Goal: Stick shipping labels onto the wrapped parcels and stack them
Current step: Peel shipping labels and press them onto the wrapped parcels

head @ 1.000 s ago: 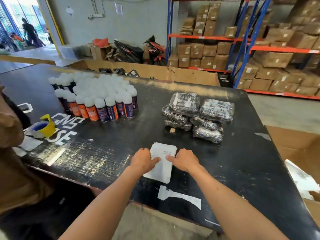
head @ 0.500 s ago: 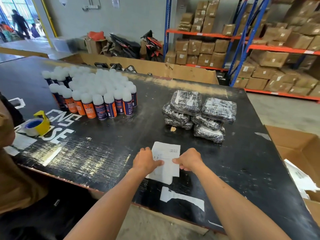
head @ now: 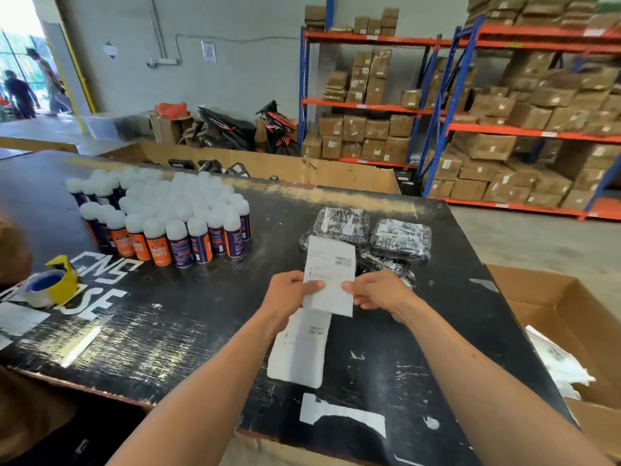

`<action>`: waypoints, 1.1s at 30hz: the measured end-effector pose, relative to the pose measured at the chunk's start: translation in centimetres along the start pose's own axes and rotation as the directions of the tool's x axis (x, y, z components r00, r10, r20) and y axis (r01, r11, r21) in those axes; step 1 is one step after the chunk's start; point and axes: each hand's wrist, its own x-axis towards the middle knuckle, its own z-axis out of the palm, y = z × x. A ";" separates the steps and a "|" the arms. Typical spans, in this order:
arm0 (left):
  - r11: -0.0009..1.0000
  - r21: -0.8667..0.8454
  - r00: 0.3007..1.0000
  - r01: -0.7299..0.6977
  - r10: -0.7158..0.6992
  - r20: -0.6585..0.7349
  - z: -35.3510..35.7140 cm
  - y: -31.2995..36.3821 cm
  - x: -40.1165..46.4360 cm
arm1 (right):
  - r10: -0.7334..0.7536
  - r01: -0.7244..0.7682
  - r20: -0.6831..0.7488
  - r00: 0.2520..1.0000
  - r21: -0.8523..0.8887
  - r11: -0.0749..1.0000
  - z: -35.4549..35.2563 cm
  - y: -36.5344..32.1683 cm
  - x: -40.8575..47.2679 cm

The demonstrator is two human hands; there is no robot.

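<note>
On scuffed black table (head: 188,331): both hands' grip, left hand (head: 289,294) and right hand (head: 379,290), pinched on shipping label (head: 331,264); warehouse shelving (head: 447,105) behind.

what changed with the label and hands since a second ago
Both hands, left hand and right hand, lifted the top shipping label off the table, up toward the wrapped parcels. Another sheet stays flat below. Parcels, spray cans and tape unchanged.

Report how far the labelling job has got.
Done: wrapped parcels already sit piled on the table; whether they carry labels is unclear. In hand: left hand and right hand hold a label above more sheets. Left: sticking it on, stacking.
</note>
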 end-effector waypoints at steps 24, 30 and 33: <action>0.972 -0.235 0.983 0.017 -0.059 -0.175 0.3 2.0 1.0 | -0.149 0.130 0.068 0.987 0.225 0.966 -0.3 0.2 -2.3; 0.967 -0.253 0.986 0.035 -0.076 -0.152 0.7 1.9 0.8 | -0.194 0.180 0.039 0.980 0.237 0.955 -0.4 -0.1 -2.1; 0.967 -0.245 0.987 0.067 -0.100 -0.127 1.0 2.2 0.5 | -0.226 0.212 0.030 0.974 0.243 0.947 -0.5 -0.2 -2.1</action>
